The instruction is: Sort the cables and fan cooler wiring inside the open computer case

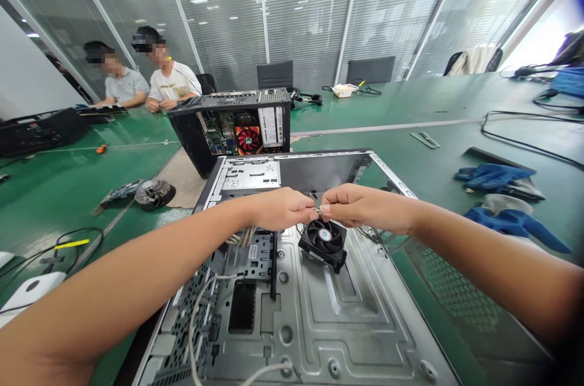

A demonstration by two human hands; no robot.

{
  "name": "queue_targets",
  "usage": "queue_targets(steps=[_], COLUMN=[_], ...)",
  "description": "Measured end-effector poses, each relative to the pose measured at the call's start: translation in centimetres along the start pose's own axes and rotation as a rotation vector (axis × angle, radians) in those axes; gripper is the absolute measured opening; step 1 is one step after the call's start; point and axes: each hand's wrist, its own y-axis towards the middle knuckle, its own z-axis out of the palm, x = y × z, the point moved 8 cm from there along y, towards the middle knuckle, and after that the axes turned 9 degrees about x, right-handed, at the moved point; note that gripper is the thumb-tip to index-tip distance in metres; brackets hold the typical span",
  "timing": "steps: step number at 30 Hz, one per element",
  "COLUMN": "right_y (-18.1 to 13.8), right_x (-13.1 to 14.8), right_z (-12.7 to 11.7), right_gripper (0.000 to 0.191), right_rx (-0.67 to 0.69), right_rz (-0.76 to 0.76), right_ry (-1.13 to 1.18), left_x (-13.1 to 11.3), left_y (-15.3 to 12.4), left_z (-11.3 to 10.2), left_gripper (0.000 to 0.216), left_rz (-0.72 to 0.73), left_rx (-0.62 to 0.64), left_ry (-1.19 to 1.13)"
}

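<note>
Above an open metal computer case (374, 325), my left hand (280, 208) and my right hand (351, 206) meet with fingertips almost touching. Both are closed in a pinch on a short stretch of thin wires (317, 211), mostly covered by the fingers. Just below them a black cooling fan (322, 243) with a round centre label lies tilted on the bare case floor. Beneath my left wrist, a bunch of beige wires (244, 236) emerges near the drive bracket (255, 257). One pale cable (194, 319) loops down the left side of the case.
Behind stands an upright computer tower (187, 136) with its side off. Blue-and-grey gloves (495, 178) lie at right on the green table (392, 115). A cap (155, 193) is at left. Two people sit at the far left; black cables (524, 130) trail at right.
</note>
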Motion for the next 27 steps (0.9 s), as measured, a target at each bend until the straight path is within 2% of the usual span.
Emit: queue_targets(steps=[12, 27], right_y=[0.15, 0.24], right_x=[0.05, -0.07], right_z=[-0.16, -0.19], right_gripper=[0.034, 0.035], right_rx=[0.027, 0.015], right_rz=[-0.048, -0.027], right_ry=[0.012, 0.008], left_x=[0.11, 0.43], left_y=[0.00, 0.06], left_z=[0.01, -0.06], left_gripper=[0.037, 0.038], left_rz=[-0.017, -0.107], left_rx=[-0.078, -0.067], left_ry=[0.170, 0.271])
